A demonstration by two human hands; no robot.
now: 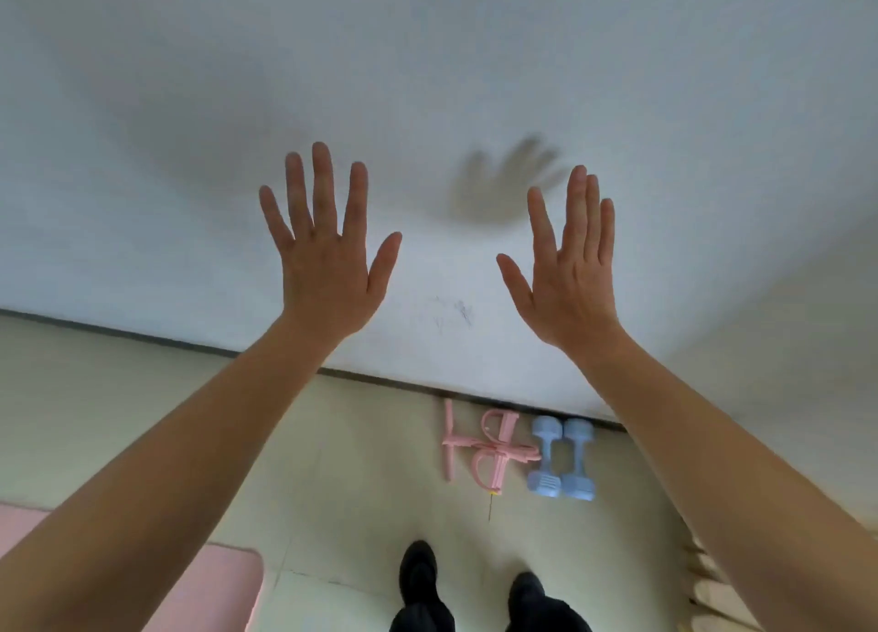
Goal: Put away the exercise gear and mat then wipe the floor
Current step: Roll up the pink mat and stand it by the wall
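Observation:
My left hand (328, 251) and my right hand (567, 270) are raised in front of a white wall, fingers spread straight, holding nothing. Below them on the pale floor, against the wall's base, lie two light-blue dumbbells (563, 458) side by side. Just left of them is a pink resistance-band pedal puller (484, 446) with a bar and foot loops. A pink exercise mat (223, 584) lies at the lower left, partly hidden by my left forearm.
The white wall (427, 61) fills the upper view and meets the tiled floor (356, 489) at a dark baseboard line. My feet in black shoes (470, 584) stand near the bottom middle. A pale object at the right edge (708, 584) is half hidden by my right arm.

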